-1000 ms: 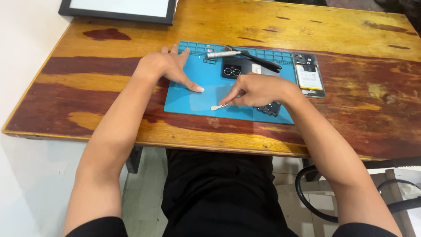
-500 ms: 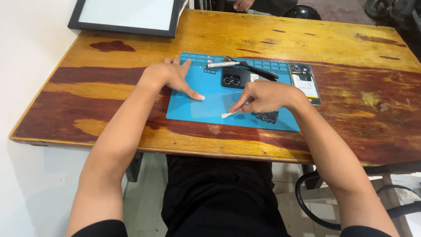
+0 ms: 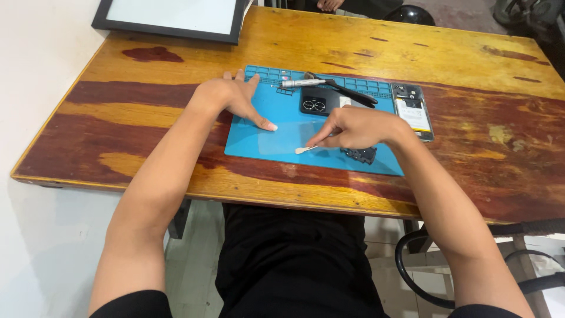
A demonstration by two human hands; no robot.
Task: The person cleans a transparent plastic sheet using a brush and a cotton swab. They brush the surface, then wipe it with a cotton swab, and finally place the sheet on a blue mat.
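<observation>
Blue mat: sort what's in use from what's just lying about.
In use:
left hand, thumb pressing on the clear sheet
right hand, pinching a small white tool
blue mat

Lying about:
silver screwdriver
black tweezers
camera module
opened phone
black part
framed panel

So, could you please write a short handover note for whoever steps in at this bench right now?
Left hand: flat on the blue mat, thumb pressing on a clear sheet; holds nothing.
Right hand: fingers pinch a small white stick, its tip on the sheet's lower edge.
Around them: the black camera part lies above the sheet, a silver pen-like tool and black tweezers along the mat's top, a dark small part by the right wrist, and the opened phone at the mat's right edge.
Done: phone opened, parts laid out.
Left: the stick is at work on the sheet; the phone remains open.
</observation>
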